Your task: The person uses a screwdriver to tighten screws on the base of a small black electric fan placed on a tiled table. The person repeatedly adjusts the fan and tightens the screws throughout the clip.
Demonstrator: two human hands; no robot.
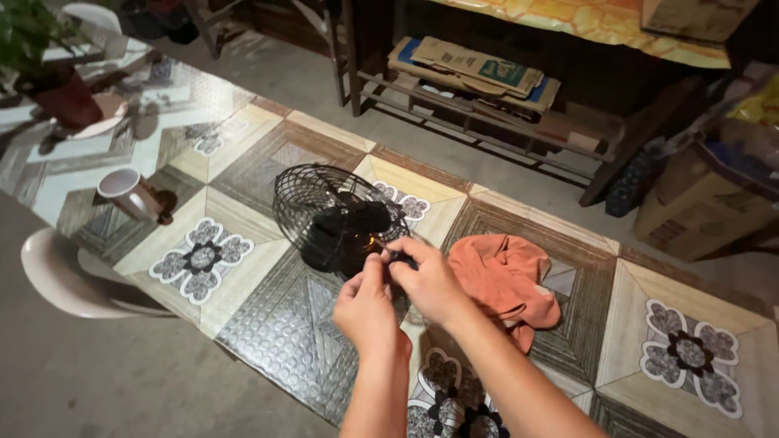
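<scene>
A small black fan (337,215) with a round wire guard stands on the patterned table (268,324), its motor housing facing me. My left hand (367,304) and my right hand (428,280) meet just behind the fan's base. The fingers of both pinch a small dark part with a thin orange piece at its tip (389,251); the part itself is too small to make out. An orange cloth (507,280) lies crumpled to the right of my right hand.
A white mug (128,193) stands at the table's left, and a potted plant (49,73) at the far left corner. A white plastic chair (69,280) sits below the table edge. Shelves with flattened cardboard (479,73) and boxes (698,203) line the back.
</scene>
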